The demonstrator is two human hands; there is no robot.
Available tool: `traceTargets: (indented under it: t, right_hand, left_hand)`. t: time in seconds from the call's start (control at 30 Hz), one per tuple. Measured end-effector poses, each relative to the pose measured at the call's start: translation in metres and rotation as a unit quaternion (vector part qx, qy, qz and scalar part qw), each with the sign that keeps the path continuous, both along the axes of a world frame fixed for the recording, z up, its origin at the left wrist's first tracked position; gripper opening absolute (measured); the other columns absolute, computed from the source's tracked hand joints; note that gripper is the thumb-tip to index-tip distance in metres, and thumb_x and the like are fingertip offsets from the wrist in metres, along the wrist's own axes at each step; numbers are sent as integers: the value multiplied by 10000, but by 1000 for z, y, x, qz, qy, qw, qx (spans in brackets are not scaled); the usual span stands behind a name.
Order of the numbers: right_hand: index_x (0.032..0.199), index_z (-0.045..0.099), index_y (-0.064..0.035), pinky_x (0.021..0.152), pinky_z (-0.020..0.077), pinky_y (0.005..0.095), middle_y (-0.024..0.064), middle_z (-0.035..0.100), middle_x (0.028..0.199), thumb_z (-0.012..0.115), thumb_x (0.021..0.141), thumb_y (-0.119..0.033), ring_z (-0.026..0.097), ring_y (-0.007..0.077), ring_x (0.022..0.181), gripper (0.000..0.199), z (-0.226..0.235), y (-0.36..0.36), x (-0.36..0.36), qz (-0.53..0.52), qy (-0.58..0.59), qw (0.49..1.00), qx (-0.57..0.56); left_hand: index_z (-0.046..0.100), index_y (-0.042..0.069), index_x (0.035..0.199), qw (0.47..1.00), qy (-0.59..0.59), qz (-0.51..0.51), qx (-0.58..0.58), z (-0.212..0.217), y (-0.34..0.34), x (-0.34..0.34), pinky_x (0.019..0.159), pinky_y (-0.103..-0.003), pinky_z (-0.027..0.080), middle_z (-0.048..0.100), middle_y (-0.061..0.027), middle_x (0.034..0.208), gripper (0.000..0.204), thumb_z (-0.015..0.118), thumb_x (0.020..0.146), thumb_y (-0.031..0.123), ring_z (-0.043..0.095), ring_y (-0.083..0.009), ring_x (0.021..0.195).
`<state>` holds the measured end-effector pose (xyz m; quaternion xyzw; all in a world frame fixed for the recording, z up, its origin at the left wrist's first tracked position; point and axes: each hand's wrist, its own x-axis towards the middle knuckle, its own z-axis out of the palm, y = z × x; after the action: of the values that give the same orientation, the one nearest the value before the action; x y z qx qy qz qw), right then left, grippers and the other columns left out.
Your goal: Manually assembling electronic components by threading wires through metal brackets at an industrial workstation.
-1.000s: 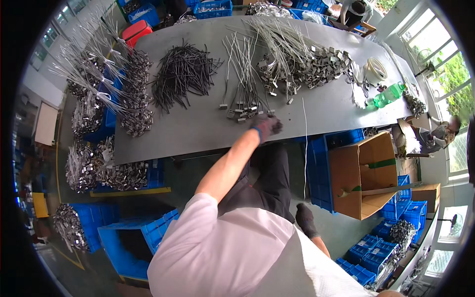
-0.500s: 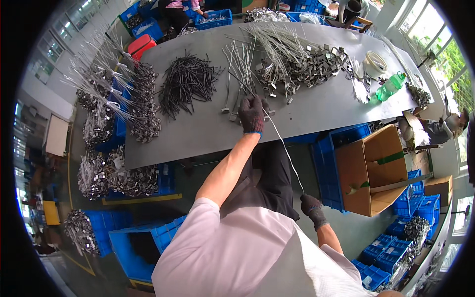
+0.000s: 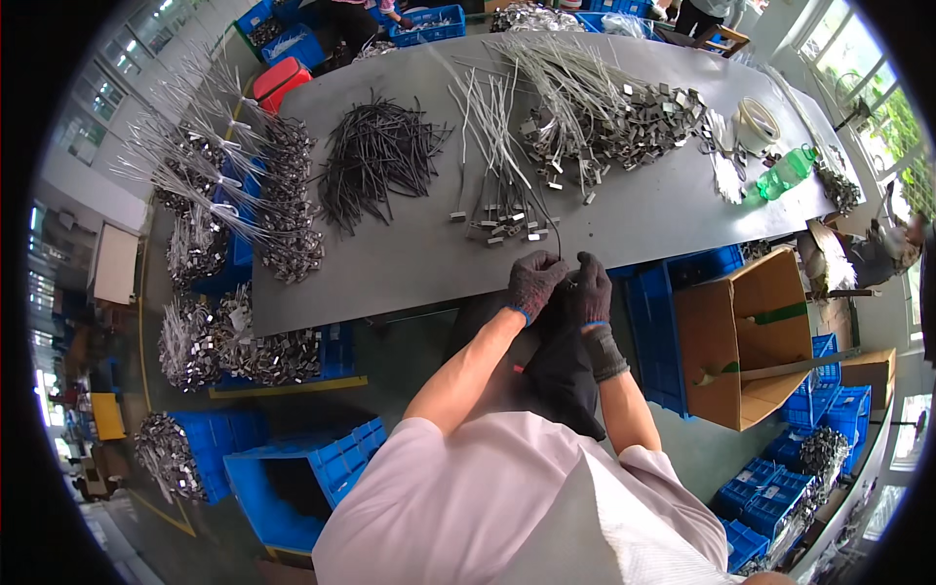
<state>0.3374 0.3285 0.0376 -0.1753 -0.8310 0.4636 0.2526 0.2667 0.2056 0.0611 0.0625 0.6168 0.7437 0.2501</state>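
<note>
Both my hands wear dark knit gloves and meet just below the front edge of the grey table (image 3: pixel 409 263). My left hand (image 3: pixel 533 283) and my right hand (image 3: pixel 588 290) pinch a thin dark cable (image 3: pixel 556 239) between them; it rises from my fingers toward the table. Just beyond them lies a row of pale cables with small metal end pieces (image 3: pixel 499 171). A heap of black cables (image 3: pixel 375 156) lies further left on the table.
A tangled pile of cables with metal clips (image 3: pixel 609 112) lies at the far right, with a tape roll (image 3: pixel 756 122) and green bottle (image 3: pixel 785 174). Bundled cables (image 3: pixel 229 195) crowd the left edge. Blue crates (image 3: pixel 312 468) and an open cardboard box (image 3: pixel 751 336) flank my legs.
My left hand has drawn back from the tabletop to its front edge. My right hand rose from beside my leg and joined it on the thin cable.
</note>
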Motion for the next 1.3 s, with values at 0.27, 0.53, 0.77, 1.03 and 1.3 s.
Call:
traceTargets:
  t: [0.27, 0.53, 0.77, 1.03, 1.3]
  right_hand:
    - [1244, 593, -6, 676, 558, 380, 155, 685, 927, 602, 924, -153, 693, 273, 750, 352, 5, -14, -33, 190, -54, 976, -97]
    - [1301, 547, -27, 712, 558, 397, 172, 703, 1032, 652, 869, -89, 694, 331, 836, 449, -11, -11, -54, 102, 84, 981, 143]
    - [1274, 580, -1, 840, 542, 483, 257, 681, 1140, 462, 1027, -336, 656, 423, 1062, 433, -8, 23, -106, 21, -189, 981, 34]
    - [1295, 581, -54, 892, 508, 530, 247, 659, 1184, 516, 1007, -397, 639, 452, 1058, 453, -37, -11, -167, 100, -203, 954, 195]
    - [1324, 582, -82, 841, 549, 445, 222, 694, 1085, 601, 997, -300, 685, 366, 1009, 393, -20, 7, -138, -4, -111, 994, 19]
  left_hand:
    - [727, 25, 1034, 998, -26, -46, 35, 15, -40, -62, 760, -288, 560, 735, -47, 933, 213, 751, 922, 204, 676, -128, 839]
    - [742, 17, 1013, 998, 62, 18, -1, -14, -16, -31, 699, -269, 511, 707, -8, 863, 230, 739, 941, 235, 600, -64, 778]
    - [705, 8, 812, 961, 183, 29, -204, -3, -49, -96, 659, -375, 541, 705, -140, 714, 300, 680, 849, 305, 707, -238, 711]
    - [665, 34, 997, 775, 287, 34, -562, -48, -82, -183, 830, -510, 552, 675, -224, 1020, 329, 584, 891, 335, 670, -410, 976]
    - [663, 74, 925, 835, 296, 94, -454, -44, -113, -192, 799, -513, 516, 667, -187, 1034, 255, 557, 950, 305, 645, -406, 987]
